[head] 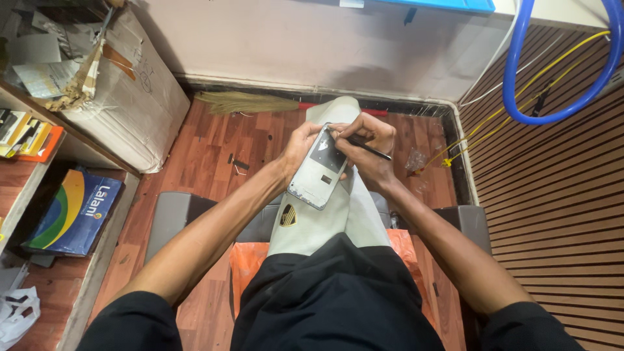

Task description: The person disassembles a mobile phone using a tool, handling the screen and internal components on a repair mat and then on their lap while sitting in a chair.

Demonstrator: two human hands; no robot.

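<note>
**Phone frame held over the knee, seen from above**

The floor (214, 149) is reddish wood-grain laminate, smooth and slightly glossy, bounded by a plain pale wall (292, 45) with a dark skirting strip. To the right, a panel (552, 195) of fine horizontal brown slats carries a looped blue hose (520, 97) and thin yellow cables (513, 114). A straw broom (247, 102) with a red handle lies along the wall. At left, a taped cardboard box (136, 97) stands beside wooden shelves (39, 188) holding a flat blue carton (75, 211).

The person sits with pale grey trousers (312, 227) and a dark shirt. The left hand (300, 146) grips the phone (320, 170), a thin rectangular shell with a silvery rim and dark upper panel, tilted above the knee. The right hand (367, 140) is closed around a slim dark tool (367, 148), its tip touching the phone's upper end.
</note>
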